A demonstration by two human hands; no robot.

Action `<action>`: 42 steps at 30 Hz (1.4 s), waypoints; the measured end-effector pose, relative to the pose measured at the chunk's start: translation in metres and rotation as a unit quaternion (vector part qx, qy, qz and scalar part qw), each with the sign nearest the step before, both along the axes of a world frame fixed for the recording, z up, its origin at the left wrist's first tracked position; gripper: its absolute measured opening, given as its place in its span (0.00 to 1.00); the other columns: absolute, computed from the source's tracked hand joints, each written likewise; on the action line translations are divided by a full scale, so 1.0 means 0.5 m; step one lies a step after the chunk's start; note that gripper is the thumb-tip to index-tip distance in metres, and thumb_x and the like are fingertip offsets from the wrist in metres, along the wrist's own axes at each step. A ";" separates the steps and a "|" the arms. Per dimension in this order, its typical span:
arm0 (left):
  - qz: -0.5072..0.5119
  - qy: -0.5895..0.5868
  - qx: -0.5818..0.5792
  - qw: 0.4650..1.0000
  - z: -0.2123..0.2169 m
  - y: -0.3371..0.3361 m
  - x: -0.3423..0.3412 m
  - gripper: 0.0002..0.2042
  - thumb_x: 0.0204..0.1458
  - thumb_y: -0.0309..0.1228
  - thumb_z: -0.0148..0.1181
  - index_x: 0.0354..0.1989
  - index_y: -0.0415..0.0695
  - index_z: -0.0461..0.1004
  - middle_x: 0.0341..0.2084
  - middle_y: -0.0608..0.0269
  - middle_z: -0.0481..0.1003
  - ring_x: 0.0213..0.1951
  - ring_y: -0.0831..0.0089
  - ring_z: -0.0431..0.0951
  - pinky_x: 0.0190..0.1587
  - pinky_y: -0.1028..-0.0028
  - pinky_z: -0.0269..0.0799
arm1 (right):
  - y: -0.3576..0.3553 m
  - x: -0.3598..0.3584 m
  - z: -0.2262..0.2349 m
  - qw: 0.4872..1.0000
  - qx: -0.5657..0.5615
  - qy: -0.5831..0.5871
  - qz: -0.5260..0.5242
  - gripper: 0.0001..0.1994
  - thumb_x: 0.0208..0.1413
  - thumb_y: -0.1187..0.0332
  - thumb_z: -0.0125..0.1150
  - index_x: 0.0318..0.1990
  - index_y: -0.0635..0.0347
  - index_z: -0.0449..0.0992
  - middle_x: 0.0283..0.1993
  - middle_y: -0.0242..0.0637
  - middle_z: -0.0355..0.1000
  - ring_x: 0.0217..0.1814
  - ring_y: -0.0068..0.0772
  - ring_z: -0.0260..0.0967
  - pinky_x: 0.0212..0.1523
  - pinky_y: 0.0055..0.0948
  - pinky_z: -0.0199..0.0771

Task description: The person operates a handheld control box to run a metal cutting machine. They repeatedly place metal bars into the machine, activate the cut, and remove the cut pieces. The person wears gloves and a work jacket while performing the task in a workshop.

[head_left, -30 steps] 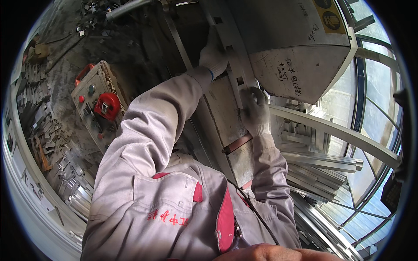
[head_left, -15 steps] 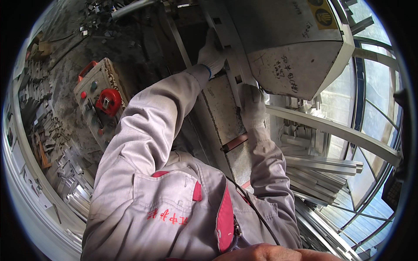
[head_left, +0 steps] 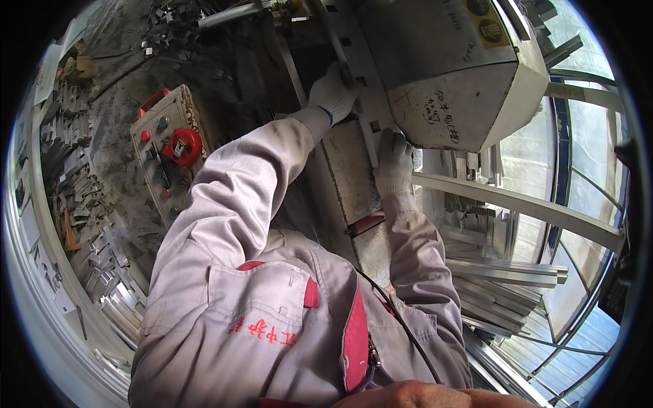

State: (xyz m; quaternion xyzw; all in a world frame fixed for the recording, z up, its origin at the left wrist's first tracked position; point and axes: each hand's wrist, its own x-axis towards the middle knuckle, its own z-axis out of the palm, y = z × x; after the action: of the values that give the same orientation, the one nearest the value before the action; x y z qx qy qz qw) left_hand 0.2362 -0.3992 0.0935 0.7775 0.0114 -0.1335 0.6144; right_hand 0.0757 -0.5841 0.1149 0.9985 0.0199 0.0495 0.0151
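A long pale metal profile with square holes runs away from me beside a machine's light sheet-metal housing. My left hand, in a white knit glove with a blue cuff edge, is closed around the profile's left side; its fingertips are partly hidden. Nearer to me, my right hand, also gloved, curls over the profile's near end, just below the housing's corner. Under both hands lies a worn machine bed, with a reddish-brown bar across its near part.
Left stands a control box with buttons and a red tape measure on top. Metal offcuts litter the floor beyond. A pale beam extends right from the bed, above stacked metal profiles. Windows line the right side.
The view has shifted slightly, so the control box and tape measure sit farther right in the picture. Both hands stay on the profile, the left one a little nearer to me.
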 end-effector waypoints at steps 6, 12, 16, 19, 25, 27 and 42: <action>-0.009 -0.041 -0.080 0.996 0.068 0.114 -0.231 0.32 0.59 0.38 0.70 0.69 0.35 0.70 0.56 0.41 0.81 0.57 0.55 0.84 0.60 0.63 0.81 | -0.007 0.001 -0.005 0.998 -0.051 0.023 0.005 0.32 0.49 0.83 0.64 0.64 0.60 0.64 0.55 0.49 0.65 0.53 0.64 0.73 0.45 0.52 0.87; 0.052 -0.003 0.021 0.998 0.069 0.352 -0.466 0.26 0.59 0.29 0.71 0.67 0.40 0.76 0.48 0.53 0.84 0.38 0.75 0.85 0.48 0.73 0.83 | -0.010 -0.003 -0.014 0.998 -0.044 0.033 -0.038 0.38 0.46 0.81 0.66 0.69 0.53 0.64 0.64 0.46 0.63 0.61 0.65 0.69 0.54 0.54 0.85; 0.210 -0.005 0.033 0.977 -0.031 0.549 -0.541 0.23 0.60 0.29 0.71 0.64 0.39 0.78 0.43 0.61 0.85 0.40 0.78 0.83 0.47 0.75 0.81 | -0.014 -0.008 -0.016 0.996 -0.087 -0.005 0.002 0.38 0.48 0.81 0.68 0.69 0.59 0.63 0.63 0.50 0.64 0.60 0.62 0.71 0.53 0.54 0.85; 0.302 0.049 0.069 0.950 -0.105 0.690 -0.545 0.17 0.61 0.31 0.70 0.57 0.38 0.81 0.41 0.60 0.86 0.43 0.75 0.85 0.51 0.73 0.79 | -0.020 -0.012 -0.024 0.997 -0.072 -0.015 0.008 0.41 0.50 0.80 0.67 0.73 0.53 0.60 0.67 0.47 0.63 0.63 0.64 0.69 0.56 0.54 0.85; 0.306 0.074 0.229 0.921 -0.219 0.841 -0.455 0.20 0.59 0.43 0.72 0.55 0.44 0.82 0.47 0.57 0.87 0.50 0.64 0.87 0.55 0.66 0.80 | -0.017 -0.009 -0.019 0.997 -0.079 -0.016 0.009 0.41 0.48 0.81 0.68 0.72 0.53 0.61 0.65 0.47 0.64 0.62 0.64 0.69 0.54 0.55 0.86; 0.296 0.077 0.252 0.918 -0.235 0.861 -0.408 0.20 0.59 0.47 0.70 0.53 0.47 0.84 0.48 0.58 0.87 0.51 0.60 0.86 0.56 0.62 0.79 | -0.008 -0.009 -0.012 0.997 -0.081 -0.013 0.001 0.40 0.47 0.81 0.68 0.71 0.53 0.62 0.64 0.47 0.64 0.62 0.64 0.69 0.53 0.55 0.86; 0.008 0.118 0.479 0.870 -0.165 0.898 -0.232 0.18 0.62 0.48 0.63 0.52 0.50 0.82 0.52 0.51 0.84 0.57 0.49 0.82 0.60 0.53 0.77 | 0.011 -0.009 0.000 0.995 -0.096 0.020 -0.029 0.37 0.49 0.81 0.66 0.69 0.56 0.63 0.63 0.48 0.65 0.60 0.61 0.72 0.51 0.50 0.87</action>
State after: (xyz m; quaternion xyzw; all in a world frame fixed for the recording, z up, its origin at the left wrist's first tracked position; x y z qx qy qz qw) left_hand 0.1204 0.0499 0.0112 0.9547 0.1524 -0.1979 0.1618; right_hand 0.0714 -0.5788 0.1151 0.9934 -0.0045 0.0267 0.1117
